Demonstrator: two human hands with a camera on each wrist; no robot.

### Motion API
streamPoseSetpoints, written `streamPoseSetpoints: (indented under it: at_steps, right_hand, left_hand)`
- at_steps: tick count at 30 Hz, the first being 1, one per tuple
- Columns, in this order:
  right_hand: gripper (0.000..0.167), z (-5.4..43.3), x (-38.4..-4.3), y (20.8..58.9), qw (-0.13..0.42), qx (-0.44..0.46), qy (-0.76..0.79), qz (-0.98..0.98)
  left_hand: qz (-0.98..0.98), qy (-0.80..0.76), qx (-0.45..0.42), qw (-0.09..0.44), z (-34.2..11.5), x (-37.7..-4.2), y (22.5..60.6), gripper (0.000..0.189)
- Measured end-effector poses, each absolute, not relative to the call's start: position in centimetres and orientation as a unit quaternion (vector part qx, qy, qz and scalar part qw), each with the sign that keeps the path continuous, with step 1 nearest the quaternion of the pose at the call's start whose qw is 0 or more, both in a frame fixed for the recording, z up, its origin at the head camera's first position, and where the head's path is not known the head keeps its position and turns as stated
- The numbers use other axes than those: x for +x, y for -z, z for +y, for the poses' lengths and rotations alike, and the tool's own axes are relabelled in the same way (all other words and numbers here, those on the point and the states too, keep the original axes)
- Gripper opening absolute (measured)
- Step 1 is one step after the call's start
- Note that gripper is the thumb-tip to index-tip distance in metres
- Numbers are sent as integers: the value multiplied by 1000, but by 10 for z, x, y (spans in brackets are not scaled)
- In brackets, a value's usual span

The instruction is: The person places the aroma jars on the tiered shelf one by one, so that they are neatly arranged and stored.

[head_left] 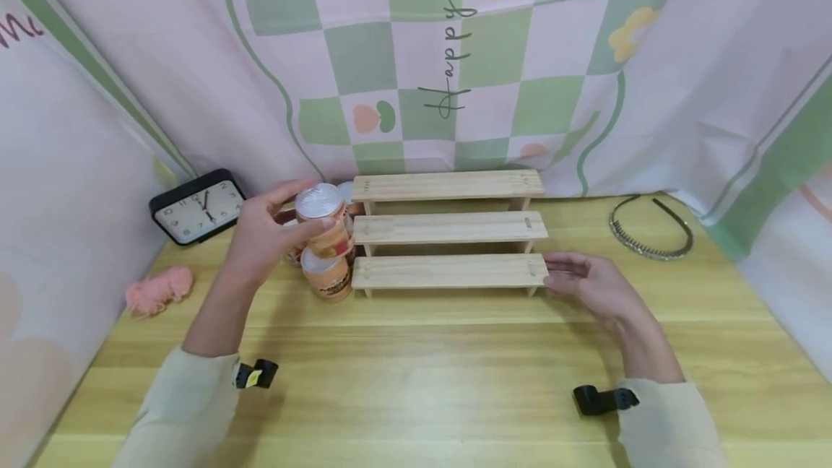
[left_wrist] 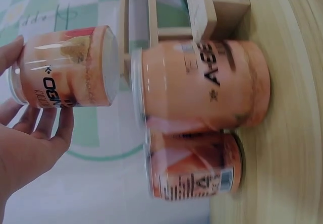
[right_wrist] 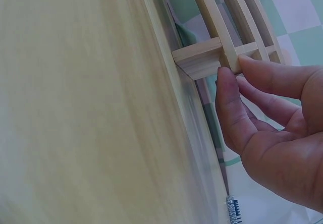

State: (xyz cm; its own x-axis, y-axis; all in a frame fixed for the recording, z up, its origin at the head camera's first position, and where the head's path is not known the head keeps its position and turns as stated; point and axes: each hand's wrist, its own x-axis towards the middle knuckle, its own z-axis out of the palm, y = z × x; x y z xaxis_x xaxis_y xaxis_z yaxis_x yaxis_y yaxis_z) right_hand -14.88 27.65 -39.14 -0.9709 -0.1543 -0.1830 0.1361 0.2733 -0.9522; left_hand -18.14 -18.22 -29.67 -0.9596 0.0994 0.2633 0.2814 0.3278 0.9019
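My left hand (head_left: 260, 237) grips an orange-labelled can (head_left: 323, 222) with a silvery lid, thumb on one side and fingers on the other. In the left wrist view this can (left_wrist: 63, 67) is clear of the other cans. Several similar cans (head_left: 327, 280) stand on the table below it, close against the left end of a three-step wooden shelf (head_left: 448, 271). At the opposite end, my right hand (head_left: 588, 286) pinches the corner of the lowest step. Its thumb and fingertips (right_wrist: 228, 82) meet that corner in the right wrist view.
A black-framed clock (head_left: 201, 208) leans at the back left, with a pink yarn bundle (head_left: 159, 289) in front of it. At the back right lies a dark headband (head_left: 650, 251). A checked curtain (head_left: 422, 56) hangs behind the wooden table (head_left: 416, 367).
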Motion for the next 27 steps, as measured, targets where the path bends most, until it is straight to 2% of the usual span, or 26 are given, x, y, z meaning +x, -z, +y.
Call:
streamPoseSetpoints:
  at_steps: [4,11,27]
  right_hand:
    - [62,275,-149,390,121,-6,605,787]
    - [60,276,-148,390,121,-6,607,786]
    - [62,276,-149,391,123,1,604,788]
  left_hand:
    - [-811,566,-126,78,-173,-182,295,57]
    - [-803,580,-131,40,-156,-187,293,59]
    - [-780,604,-163,10,-121,-200,293,61]
